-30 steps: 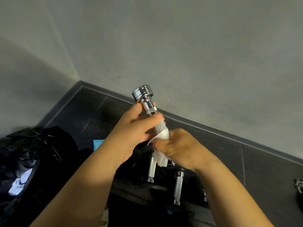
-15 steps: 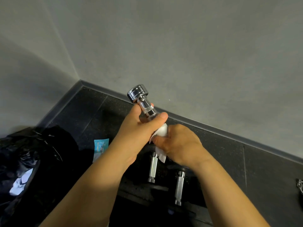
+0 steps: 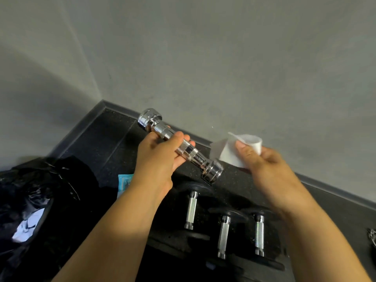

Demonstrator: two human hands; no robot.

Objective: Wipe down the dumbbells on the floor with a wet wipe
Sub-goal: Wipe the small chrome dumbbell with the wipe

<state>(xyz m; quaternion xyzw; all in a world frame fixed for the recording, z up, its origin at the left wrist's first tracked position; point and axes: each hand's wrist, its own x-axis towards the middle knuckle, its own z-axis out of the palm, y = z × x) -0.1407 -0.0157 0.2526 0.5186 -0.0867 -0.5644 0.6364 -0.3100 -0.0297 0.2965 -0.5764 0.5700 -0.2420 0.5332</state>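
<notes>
The black speckled rubber floor (image 3: 97, 143) carries a crumpled black plastic bag (image 3: 40, 200) at the left. Three black-plated dumbbells with silver knurled handles (image 3: 191, 210) lie side by side below my arms.

My left hand (image 3: 160, 157) grasps the small chrome dumbbell (image 3: 189, 149) in the air. The fingers curl under its handle and the thumb lies on top. The dumbbell is tilted, with its lower head free above the floor set.

My right hand (image 3: 268, 169) pinches the white folded wet wipe (image 3: 230, 153), clear of the chrome. A blue wipe packet (image 3: 125, 180) lies beside the bag.

Caution: polished, dampened chrome in a light grasp may slide out and strike the dumbbells below. A loosely pinched wipe may drop.
</notes>
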